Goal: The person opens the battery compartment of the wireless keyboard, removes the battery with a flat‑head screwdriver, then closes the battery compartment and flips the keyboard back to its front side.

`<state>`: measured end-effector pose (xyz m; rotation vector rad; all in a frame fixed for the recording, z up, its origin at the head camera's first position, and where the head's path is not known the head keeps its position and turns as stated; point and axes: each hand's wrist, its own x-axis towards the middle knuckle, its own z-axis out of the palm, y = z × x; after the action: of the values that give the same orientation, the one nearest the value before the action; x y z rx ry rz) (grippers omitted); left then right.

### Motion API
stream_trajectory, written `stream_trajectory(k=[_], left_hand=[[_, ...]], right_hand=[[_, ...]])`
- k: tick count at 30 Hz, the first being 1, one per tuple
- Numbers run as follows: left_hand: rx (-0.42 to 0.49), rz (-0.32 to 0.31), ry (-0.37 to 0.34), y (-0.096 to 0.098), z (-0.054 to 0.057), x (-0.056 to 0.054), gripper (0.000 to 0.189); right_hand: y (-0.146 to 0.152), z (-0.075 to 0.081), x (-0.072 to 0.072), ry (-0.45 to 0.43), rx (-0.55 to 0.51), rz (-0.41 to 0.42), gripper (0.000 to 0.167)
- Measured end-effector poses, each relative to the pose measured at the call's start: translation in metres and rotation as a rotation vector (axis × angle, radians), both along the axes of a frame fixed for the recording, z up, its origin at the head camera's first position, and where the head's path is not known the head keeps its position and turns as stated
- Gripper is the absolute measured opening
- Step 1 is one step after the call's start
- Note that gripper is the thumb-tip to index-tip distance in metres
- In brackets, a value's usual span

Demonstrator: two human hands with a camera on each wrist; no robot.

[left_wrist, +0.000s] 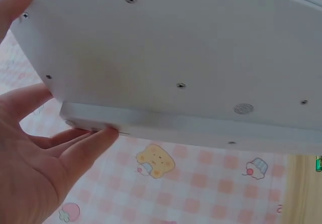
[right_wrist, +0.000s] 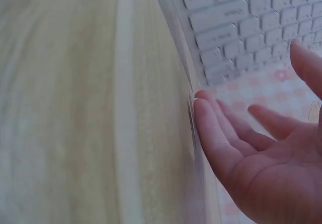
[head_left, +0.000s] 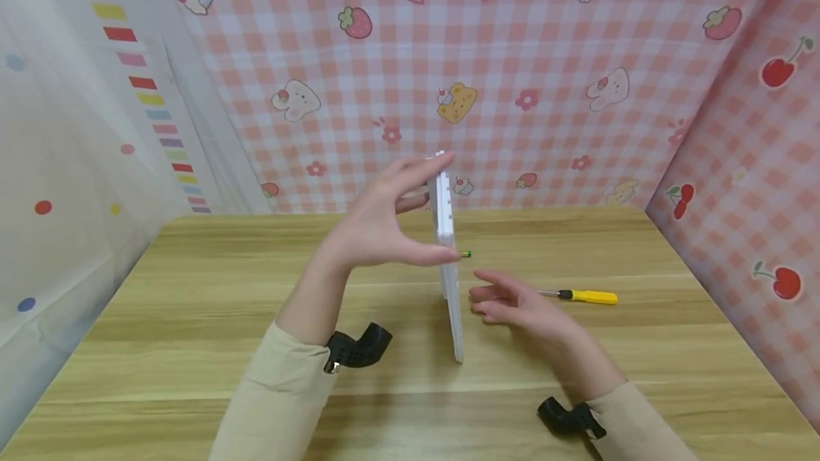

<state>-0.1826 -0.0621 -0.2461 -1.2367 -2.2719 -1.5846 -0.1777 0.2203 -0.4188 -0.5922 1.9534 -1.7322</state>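
Note:
A white keyboard (head_left: 451,290) stands on edge above the table, seen nearly edge-on in the head view. My left hand (head_left: 378,223) grips its upper end between thumb and fingers. The left wrist view shows the keyboard's underside (left_wrist: 151,48), with several small screws and a raised strip along one side. White keys (right_wrist: 261,22) face my right hand in the right wrist view. My right hand (head_left: 522,308) is beside the keyboard's key side, fingers loosely bent and holding nothing. Whether its fingertips touch the keyboard cannot be told.
A screwdriver with a yellow handle (head_left: 592,297) lies on the wooden table (head_left: 211,347), right of the right hand. Behind the keyboard, a small green-ended battery (head_left: 466,254) is partly hidden. Pink checked cloth (head_left: 397,55) hangs at the back.

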Motion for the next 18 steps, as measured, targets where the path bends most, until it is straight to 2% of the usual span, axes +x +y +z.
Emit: stream_trajectory(k=[5, 8, 10, 18], left_hand=[[0.128, -0.039, 0.004, -0.006, -0.008, -0.001, 0.100], [0.173, -0.049, 0.008, -0.009, -0.012, -0.001, 0.099], [0.175, -0.045, 0.014, -0.011, -0.015, 0.000, 0.099], [0.141, -0.028, 0.015, -0.019, -0.028, 0.003, 0.101]], right_hand=[[0.000, -0.002, -0.003, -0.099, -0.060, 0.050, 0.072], [-0.001, -0.002, -0.003, -0.139, -0.083, 0.057, 0.073], [-0.001, -0.002, -0.002, -0.152, -0.080, 0.029, 0.073], [0.007, 0.001, 0.003, -0.113, -0.008, -0.208, 0.074]])
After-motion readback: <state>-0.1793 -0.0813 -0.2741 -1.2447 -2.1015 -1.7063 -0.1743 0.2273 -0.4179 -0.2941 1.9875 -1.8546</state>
